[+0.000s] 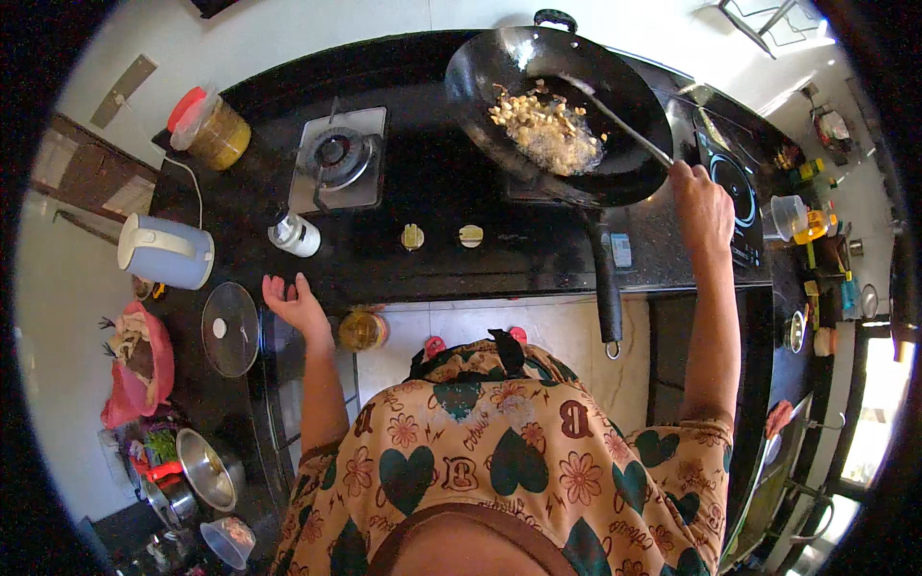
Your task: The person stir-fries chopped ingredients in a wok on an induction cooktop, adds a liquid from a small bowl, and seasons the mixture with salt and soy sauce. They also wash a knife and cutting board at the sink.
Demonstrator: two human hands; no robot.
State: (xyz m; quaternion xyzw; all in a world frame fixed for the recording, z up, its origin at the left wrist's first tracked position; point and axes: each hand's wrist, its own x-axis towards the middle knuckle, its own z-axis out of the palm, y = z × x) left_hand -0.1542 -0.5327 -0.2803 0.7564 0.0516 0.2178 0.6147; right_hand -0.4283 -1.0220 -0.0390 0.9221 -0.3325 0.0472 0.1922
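My right hand (703, 206) is closed round the handle of a long-handled metal cooking utensil (624, 125). This utensil slants down to the left into a big black wok (629, 91), where its working end is hard to make out. Light brown, chopped-looking pieces of food (547, 125) lie in bubbling liquid on the wok's floor. The wok's black handle (605, 278) points toward me past the counter edge. My left hand (296, 302) holds nothing; its fingers are loosely apart at the counter's front edge, near a small white jar (296, 235) and a round glass lid (230, 329).
Left of the wok is an unused burner (338, 154). A blue-grey kettle (168, 252) and a red-lidded jar (211, 130) stand farther left. An induction plate (735, 197) and bottles line the right. Metal bowls (211, 468) and a pink bag (139, 370) lie at the near left.
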